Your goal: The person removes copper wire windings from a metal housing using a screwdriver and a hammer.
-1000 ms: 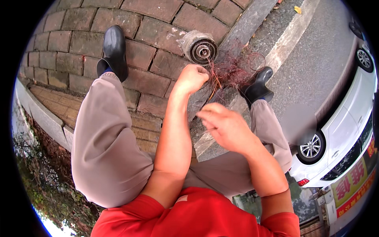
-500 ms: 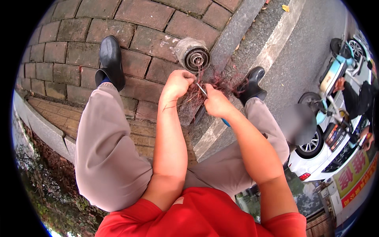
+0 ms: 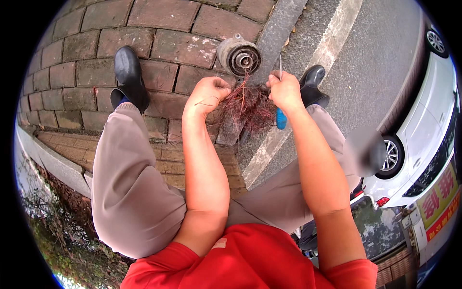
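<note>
Seen from above, seated over brick paving (image 3: 86, 53): left hand (image 3: 208, 96) pinched shut on a reddish tangle of fine copper wire (image 3: 248, 108) trailing from a grey motor part (image 3: 239, 57) at the kerb. Right hand (image 3: 285, 91) fisted around a blue-handled screwdriver (image 3: 281, 118). Wire likely light, springy, prickly; best gathered in bunches near the motor.

Screwdriver (image 3: 281, 118) handle mostly inside fist
</note>
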`<state>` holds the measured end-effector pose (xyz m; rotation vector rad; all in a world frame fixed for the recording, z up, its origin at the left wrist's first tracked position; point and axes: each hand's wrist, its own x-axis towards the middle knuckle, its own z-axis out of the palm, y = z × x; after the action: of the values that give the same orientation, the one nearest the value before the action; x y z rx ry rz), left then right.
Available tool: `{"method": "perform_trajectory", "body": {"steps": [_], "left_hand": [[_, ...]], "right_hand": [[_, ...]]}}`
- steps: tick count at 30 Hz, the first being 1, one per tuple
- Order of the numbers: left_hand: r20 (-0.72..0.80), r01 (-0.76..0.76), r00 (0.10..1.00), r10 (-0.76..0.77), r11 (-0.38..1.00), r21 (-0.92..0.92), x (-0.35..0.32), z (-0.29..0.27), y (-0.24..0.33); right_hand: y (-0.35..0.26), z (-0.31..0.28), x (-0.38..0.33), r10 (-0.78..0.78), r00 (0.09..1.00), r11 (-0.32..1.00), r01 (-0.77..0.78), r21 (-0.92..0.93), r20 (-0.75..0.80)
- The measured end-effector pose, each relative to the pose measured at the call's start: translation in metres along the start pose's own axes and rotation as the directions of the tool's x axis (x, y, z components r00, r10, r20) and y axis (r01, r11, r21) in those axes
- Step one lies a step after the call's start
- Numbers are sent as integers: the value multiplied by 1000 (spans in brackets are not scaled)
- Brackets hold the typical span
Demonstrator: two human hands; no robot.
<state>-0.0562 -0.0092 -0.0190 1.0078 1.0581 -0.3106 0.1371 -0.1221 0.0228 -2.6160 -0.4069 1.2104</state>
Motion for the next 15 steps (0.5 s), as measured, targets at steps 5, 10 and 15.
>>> {"method": "perform_trajectory", "body": {"steps": [5,10,15], "left_hand": [[-127,24,992,-3,986,165,-2,-3,3],[-255,117,964,-71,979,168,-8,-3,19],[-374,-369,907,193,794,-484,11,22,-4]], "right_hand": [[-16,9,-2,241,962,924,-267,275,127],[-22,29,9,306,925,797,-379,469,226],[-21,43,15,348,887,697,-461,549,304]]}}
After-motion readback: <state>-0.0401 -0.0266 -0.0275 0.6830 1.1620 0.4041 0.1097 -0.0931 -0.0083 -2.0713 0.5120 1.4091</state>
